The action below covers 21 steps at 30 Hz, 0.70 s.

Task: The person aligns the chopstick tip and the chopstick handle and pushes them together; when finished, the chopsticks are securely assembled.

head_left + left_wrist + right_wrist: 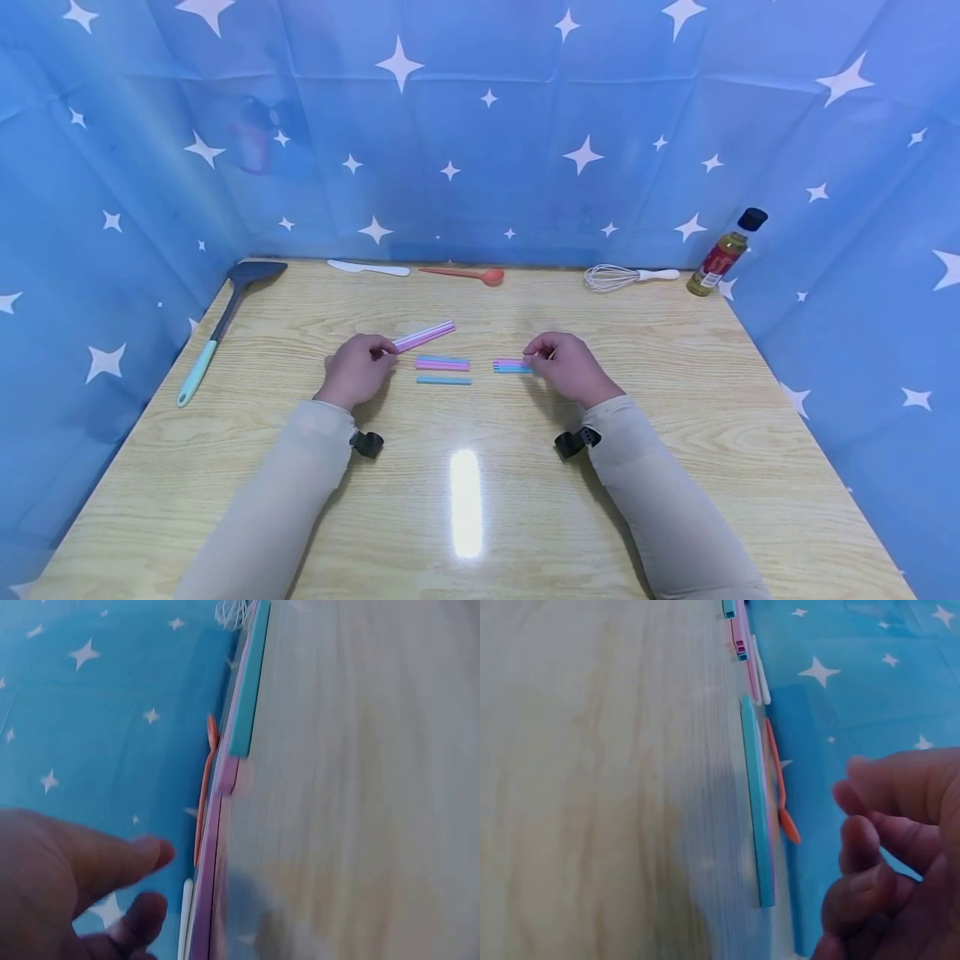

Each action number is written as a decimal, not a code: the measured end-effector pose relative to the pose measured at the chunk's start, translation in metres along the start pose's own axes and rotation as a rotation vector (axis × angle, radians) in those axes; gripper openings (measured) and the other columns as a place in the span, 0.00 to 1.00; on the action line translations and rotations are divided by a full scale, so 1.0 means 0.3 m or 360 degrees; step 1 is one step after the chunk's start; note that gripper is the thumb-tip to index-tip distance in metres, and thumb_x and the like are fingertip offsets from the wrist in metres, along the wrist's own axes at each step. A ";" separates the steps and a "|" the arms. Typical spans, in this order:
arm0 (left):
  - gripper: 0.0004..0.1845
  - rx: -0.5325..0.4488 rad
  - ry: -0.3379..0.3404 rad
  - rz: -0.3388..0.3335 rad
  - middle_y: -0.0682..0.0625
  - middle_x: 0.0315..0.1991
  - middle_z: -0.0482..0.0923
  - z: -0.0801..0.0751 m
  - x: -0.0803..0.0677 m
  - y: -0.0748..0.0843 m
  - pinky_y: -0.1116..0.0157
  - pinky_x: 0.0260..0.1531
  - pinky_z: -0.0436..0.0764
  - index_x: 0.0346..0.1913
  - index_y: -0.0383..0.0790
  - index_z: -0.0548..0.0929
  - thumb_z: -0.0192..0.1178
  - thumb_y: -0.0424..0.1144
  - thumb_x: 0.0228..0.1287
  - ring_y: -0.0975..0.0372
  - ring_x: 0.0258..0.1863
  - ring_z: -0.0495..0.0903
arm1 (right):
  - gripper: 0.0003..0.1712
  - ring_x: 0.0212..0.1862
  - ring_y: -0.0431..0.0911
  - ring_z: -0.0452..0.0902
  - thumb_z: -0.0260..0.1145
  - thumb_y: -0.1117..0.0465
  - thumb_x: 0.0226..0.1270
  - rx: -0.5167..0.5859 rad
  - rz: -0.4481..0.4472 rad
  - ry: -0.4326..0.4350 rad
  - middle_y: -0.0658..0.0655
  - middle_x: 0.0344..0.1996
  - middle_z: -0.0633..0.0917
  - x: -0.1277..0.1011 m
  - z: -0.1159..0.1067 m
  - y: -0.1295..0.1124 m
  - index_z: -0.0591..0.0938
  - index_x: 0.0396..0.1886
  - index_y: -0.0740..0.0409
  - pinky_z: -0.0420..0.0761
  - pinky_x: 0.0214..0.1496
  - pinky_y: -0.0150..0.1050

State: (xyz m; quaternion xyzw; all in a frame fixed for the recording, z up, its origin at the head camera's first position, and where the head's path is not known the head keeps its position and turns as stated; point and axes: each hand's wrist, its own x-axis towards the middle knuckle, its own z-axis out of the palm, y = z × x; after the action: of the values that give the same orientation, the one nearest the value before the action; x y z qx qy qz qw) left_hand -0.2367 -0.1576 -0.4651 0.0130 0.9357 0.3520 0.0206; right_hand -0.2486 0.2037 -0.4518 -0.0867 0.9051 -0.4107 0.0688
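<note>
When working with sticks this slim, best to come straight down, pinch lightly and avoid nudging neighbours. At left of centre in the head view: left hand (358,371), thumb and finger parted with nothing visibly gripped, at the near end of a tilted pink-and-white bundle (425,336). At right of centre: right hand (567,367), fingers loosely bent and apparently empty, over the right end of a pink-and-blue bundle (512,366). Between them, mid-frame: a lone blue stick (443,380), then, just above, a blue-and-pink group (442,364), both worth steering clear of. Hard to make out: any fingertip contact, or an exact stick count. Cut off at the bottom of the left wrist view: the tilted bundle's near end. Farthest, at upper right of the head frame: a whisk (643,275), reduced to wires at the left wrist view's top edge.
</note>
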 end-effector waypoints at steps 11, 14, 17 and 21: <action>0.09 0.0021 -0.0215 0.0217 0.50 0.43 0.83 0.042 -0.040 0.075 0.45 0.56 0.64 0.49 0.48 0.91 0.61 0.40 0.76 0.55 0.44 0.78 | 0.06 0.39 0.49 0.74 0.68 0.60 0.76 -0.0152 0.0074 -0.0208 0.54 0.39 0.83 0.000 0.000 0.008 0.90 0.45 0.52 0.75 0.42 0.43; 0.10 0.0075 -0.0259 0.0242 0.51 0.41 0.83 0.047 -0.042 0.080 0.45 0.57 0.65 0.52 0.48 0.91 0.61 0.39 0.76 0.56 0.43 0.77 | 0.06 0.39 0.49 0.74 0.68 0.60 0.75 -0.0160 0.0099 -0.0254 0.55 0.40 0.83 -0.002 0.001 0.010 0.89 0.47 0.52 0.74 0.41 0.43; 0.10 0.0116 -0.0300 0.0259 0.52 0.37 0.80 0.053 -0.041 0.082 0.47 0.54 0.65 0.52 0.49 0.91 0.62 0.38 0.75 0.58 0.39 0.76 | 0.07 0.38 0.50 0.73 0.69 0.60 0.75 -0.0153 0.0105 -0.0292 0.56 0.38 0.82 -0.004 0.000 0.008 0.88 0.48 0.52 0.73 0.39 0.42; 0.08 0.0137 -0.0331 0.0253 0.53 0.32 0.77 0.061 -0.041 0.083 0.48 0.53 0.64 0.48 0.50 0.91 0.65 0.38 0.72 0.59 0.35 0.74 | 0.05 0.36 0.50 0.72 0.69 0.61 0.74 -0.0153 0.0099 -0.0304 0.56 0.36 0.81 -0.008 -0.002 0.002 0.88 0.46 0.52 0.73 0.38 0.42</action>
State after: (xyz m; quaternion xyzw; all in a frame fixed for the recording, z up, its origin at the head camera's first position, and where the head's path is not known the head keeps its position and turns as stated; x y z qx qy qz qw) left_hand -0.2232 -0.1275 -0.4620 0.1243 0.9388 0.3088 0.0890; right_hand -0.2465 0.2052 -0.4518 -0.1004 0.9153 -0.3542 0.1634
